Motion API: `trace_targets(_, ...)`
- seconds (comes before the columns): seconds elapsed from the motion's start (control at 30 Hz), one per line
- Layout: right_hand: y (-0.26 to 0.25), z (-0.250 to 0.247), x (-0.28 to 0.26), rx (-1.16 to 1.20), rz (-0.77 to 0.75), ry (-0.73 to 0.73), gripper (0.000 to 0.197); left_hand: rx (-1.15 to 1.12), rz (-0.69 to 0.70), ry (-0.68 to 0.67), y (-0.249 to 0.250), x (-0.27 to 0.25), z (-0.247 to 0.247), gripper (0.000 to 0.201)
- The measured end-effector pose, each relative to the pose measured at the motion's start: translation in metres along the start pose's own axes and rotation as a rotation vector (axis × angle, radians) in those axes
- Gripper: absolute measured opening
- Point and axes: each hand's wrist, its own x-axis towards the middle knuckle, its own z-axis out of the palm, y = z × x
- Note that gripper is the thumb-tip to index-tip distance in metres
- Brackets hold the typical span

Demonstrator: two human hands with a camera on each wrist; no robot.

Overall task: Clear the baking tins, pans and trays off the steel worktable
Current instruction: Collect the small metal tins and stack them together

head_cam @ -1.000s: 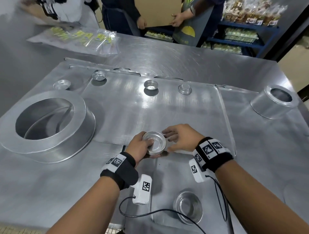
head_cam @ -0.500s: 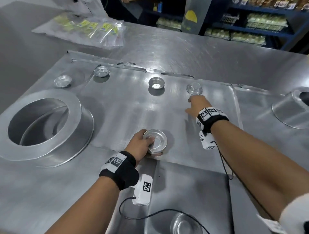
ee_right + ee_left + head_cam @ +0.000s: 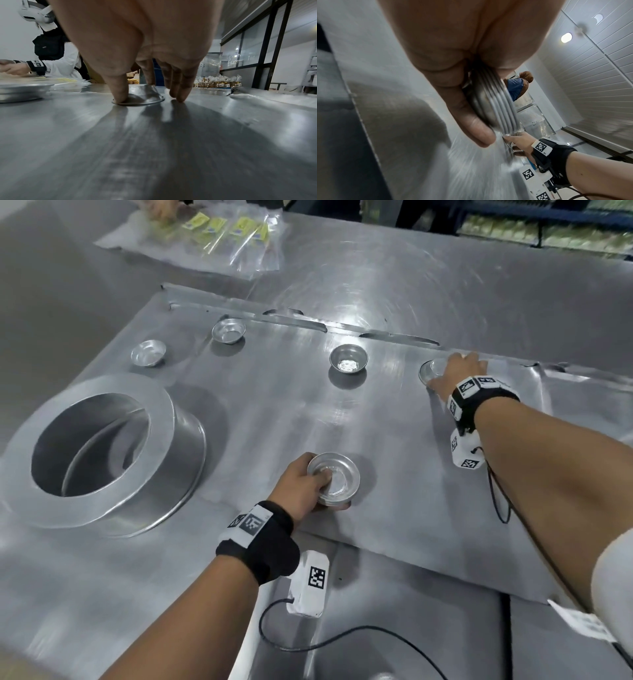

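On a steel counter, the left hand grips a nested stack of small tins, thumb inside the top one, just beside a large ring pan. Well across from that pan, the right hand reaches an upturned tin; its fingers press the rim and the counter, not yet clasping it. Three more small tins lie beyond the pan.
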Motion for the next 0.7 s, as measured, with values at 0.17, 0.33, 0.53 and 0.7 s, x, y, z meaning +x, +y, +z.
trace_targets(0.17, 0.001, -0.002, -0.011, 0.121, -0.039, 0.024, 0.084, 0.001, -0.017, 0.005, -0.005, -0.008, -0.001, 0.015)
trace_targets(0.33, -0.011, -0.013, -0.048, 0.184, -0.101, 0.022, 0.088, -0.025, -0.021, -0.017, -0.005, -0.026, -0.003, 0.014)
trace_targets(0.53, -0.041, -0.028, -0.117, 0.288, -0.152, 0.055, 0.074, -0.034, -0.02, -0.051, -0.003, -0.047, -0.017, 0.013)
trace_targets(0.7, -0.073, -0.039, -0.179, 0.325, -0.203, 0.012, 0.078, -0.008, 0.004, -0.051, -0.003, -0.059, -0.046, 0.018)
